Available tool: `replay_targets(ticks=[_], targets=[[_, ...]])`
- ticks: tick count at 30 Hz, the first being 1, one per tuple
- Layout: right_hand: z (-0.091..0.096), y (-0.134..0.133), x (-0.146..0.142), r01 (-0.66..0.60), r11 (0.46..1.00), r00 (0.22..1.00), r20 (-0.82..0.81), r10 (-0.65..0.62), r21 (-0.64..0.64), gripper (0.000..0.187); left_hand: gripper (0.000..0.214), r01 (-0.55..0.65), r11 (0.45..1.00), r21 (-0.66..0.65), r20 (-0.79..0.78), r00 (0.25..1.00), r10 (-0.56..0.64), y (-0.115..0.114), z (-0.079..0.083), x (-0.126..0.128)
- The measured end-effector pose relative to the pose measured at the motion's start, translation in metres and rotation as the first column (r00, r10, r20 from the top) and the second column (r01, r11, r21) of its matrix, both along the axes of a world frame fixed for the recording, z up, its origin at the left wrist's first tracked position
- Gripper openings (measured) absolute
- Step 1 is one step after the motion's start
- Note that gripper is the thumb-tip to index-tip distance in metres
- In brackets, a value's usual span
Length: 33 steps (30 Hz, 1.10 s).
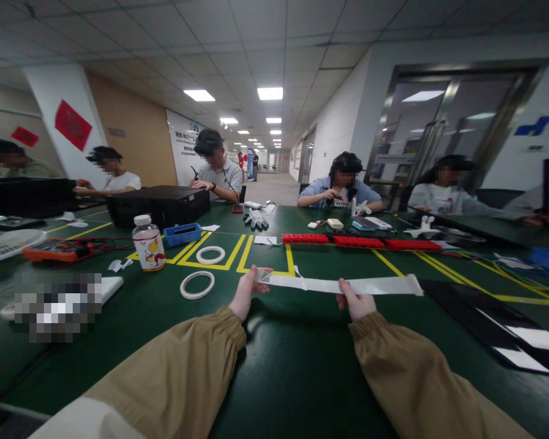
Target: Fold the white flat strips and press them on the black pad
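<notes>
A long whitish, translucent strip (pixel 318 283) is stretched nearly level over the green table. Its exact kind I cannot make out. My left hand (pixel 244 294) pinches its left end between thumb and fingers. Farther along, my right hand (pixel 357 303) grips the strip from below its middle, and the far right end sticks out past the fingers with a thicker, folded-looking edge. Left of my left hand lie two whitish tape rolls, a nearer roll (pixel 196 296) and a farther roll (pixel 211 263), flat on the table.
A bottle (pixel 150 249), a blue tray (pixel 183 235) and an orange multimeter (pixel 57 250) stand left. Red strips (pixel 359 242) lie ahead, beyond yellow tape outlines. Black flat sheets (pixel 489 320) rest right. Several people sit across the green table (pixel 297 378), beside a black case (pixel 158 204).
</notes>
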State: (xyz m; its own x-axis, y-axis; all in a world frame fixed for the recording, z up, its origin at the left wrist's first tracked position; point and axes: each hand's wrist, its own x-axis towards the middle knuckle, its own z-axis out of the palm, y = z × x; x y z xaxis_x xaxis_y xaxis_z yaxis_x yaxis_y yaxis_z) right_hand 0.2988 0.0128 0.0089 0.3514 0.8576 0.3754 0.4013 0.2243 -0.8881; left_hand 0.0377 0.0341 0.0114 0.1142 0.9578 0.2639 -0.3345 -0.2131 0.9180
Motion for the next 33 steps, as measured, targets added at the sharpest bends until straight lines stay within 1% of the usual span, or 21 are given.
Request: replay_targets(ticks=[3,5,8,11,14,17,20,24,27,33], targets=[[0.000,-0.001,0.007,0.042,0.999,0.997,0.061,-0.041,-0.018,0.046,0.071,0.053,0.998,-0.021,0.002,0.999,-0.053,-0.003,0.001,-0.001],[0.000,-0.002,0.012,0.066,0.997,0.993,0.104,-0.062,-0.034,0.046,0.065,0.080,0.996,-0.023,-0.018,0.997,-0.081,-0.004,0.001,0.000],[0.000,-0.004,0.017,0.081,0.996,0.983,0.166,-0.074,-0.038,0.048,0.048,0.053,0.999,0.003,-0.088,0.995,-0.053,-0.006,0.001,0.002],[-0.002,-0.004,0.020,0.075,0.997,0.973,0.220,-0.067,-0.026,0.047,0.043,0.040,0.999,0.012,-0.121,0.992,-0.039,-0.005,-0.001,0.004],[-0.005,-0.002,0.024,0.040,0.999,0.960,0.277,-0.032,-0.024,0.046,0.044,0.031,0.999,0.008,-0.114,0.993,-0.030,-0.002,-0.006,0.004],[-0.006,0.000,0.029,-0.004,1.000,0.941,0.337,0.010,-0.018,0.045,0.046,-0.013,1.000,0.018,-0.135,0.991,0.015,0.002,-0.010,0.003],[-0.005,-0.002,0.029,-0.048,0.999,0.919,0.392,0.045,-0.003,0.044,0.045,-0.044,0.998,0.035,-0.160,0.986,0.049,0.003,-0.011,0.002],[-0.002,-0.009,0.022,-0.100,0.994,0.888,0.456,0.065,0.052,0.041,0.043,-0.057,0.998,0.025,-0.167,0.984,0.061,0.002,-0.009,0.003],[0.000,-0.014,0.017,-0.141,0.988,0.875,0.475,0.098,0.056,0.039,0.040,-0.074,0.997,0.027,-0.170,0.982,0.078,0.002,-0.009,0.002],[0.005,-0.017,0.011,-0.168,0.985,0.867,0.480,0.134,0.029,0.037,0.036,-0.120,0.993,0.021,-0.165,0.979,0.122,0.004,-0.009,0.001]])
